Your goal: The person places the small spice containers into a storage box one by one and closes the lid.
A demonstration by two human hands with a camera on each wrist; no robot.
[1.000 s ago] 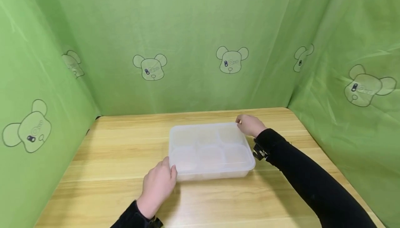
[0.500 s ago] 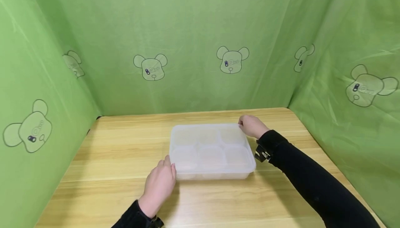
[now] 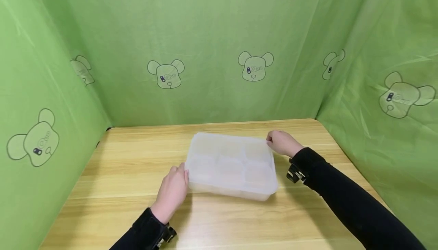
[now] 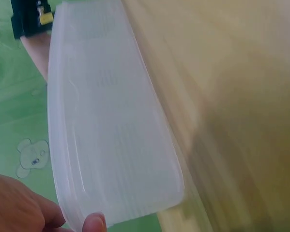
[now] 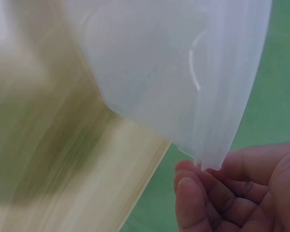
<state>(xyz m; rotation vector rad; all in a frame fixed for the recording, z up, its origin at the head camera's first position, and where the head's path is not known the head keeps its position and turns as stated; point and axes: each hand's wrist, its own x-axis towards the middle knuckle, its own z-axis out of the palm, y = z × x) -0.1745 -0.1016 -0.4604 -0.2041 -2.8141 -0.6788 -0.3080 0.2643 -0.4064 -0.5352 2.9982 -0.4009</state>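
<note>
A translucent white plastic box with a lid (image 3: 232,162) sits at a slant near the middle of the wooden table; several compartments show faintly through the lid. At its left side, toward the near corner, my left hand (image 3: 172,189) grips the edge, thumb on the near side. The far right corner is pinched by my right hand (image 3: 283,142). In the left wrist view the long side wall of the box (image 4: 115,111) stands above the thumb (image 4: 95,223). From the right wrist, curled fingers (image 5: 190,203) and thumb hold the rim at the corner of the box (image 5: 149,72).
The wooden tabletop (image 3: 113,174) runs on both sides of the box. Green fabric with bear-head prints (image 3: 212,33) encloses the table at the back, left and right. Black sleeves (image 3: 349,200) with small wrist cameras (image 3: 295,173) cover both arms.
The box has turned clockwise: its left side went away from me, its near right corner came closer. My right hand shifted right and slightly nearer; my left hand moved slightly left and forward.
</note>
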